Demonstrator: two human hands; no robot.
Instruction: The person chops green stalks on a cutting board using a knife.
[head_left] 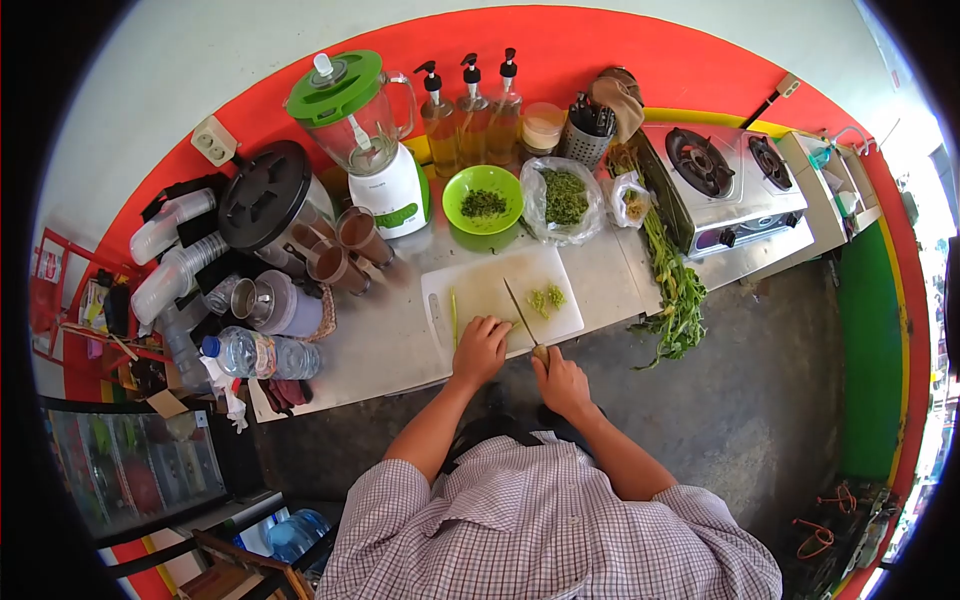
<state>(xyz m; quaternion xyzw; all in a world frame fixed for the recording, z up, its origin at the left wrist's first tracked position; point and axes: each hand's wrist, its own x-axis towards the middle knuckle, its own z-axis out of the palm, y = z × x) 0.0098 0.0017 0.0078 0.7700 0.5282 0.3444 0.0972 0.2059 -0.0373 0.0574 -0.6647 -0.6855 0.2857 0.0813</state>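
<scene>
My right hand [563,383] is closed round the handle of a kitchen knife [520,310], its blade pointing away from me over the white cutting board [565,270]. To the left of the blade, my left hand [481,350] rests on the board's near edge with its fingers curled together. Whatever lies under those fingertips is too small to make out. A thin green stalk [453,315] lies on the board just beyond my left hand. Right of the blade sit small piles of chopped green stalk [545,299].
Behind the board stand a green bowl [483,240] of chopped herbs, a plastic bag [562,200] of greens and a blender [385,185]. Leafy stalks [680,300] hang over the counter edge near the gas stove [740,180]. Water bottles [245,352] and brown-filled cups [340,268] stand left.
</scene>
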